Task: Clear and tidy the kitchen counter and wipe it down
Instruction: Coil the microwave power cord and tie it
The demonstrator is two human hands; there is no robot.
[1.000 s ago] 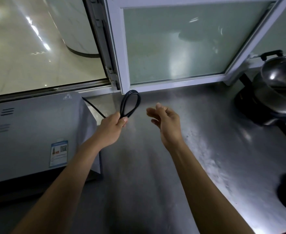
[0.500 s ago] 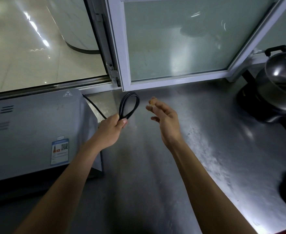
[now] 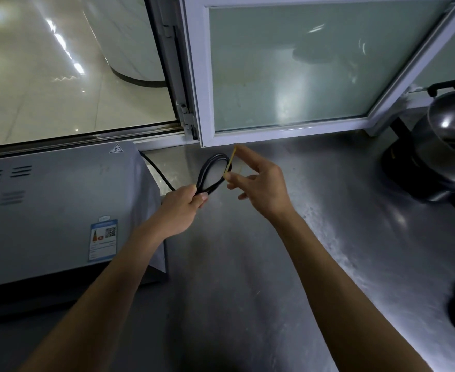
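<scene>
Observed at frame centre, above the steel counter [image 3: 248,277]: left hand [image 3: 179,210] clenched around looped black cord [image 3: 212,171] trailing behind grey appliance [image 3: 54,210] at left; right hand [image 3: 261,186] pinching stretched yellow rubber band [image 3: 230,162] beside loop.

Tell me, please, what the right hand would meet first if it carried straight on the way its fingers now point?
Probably the looped black power cord held by the left hand: the right hand, stretching a yellow rubber band, points left and away toward it. Depth is unclear.
</scene>
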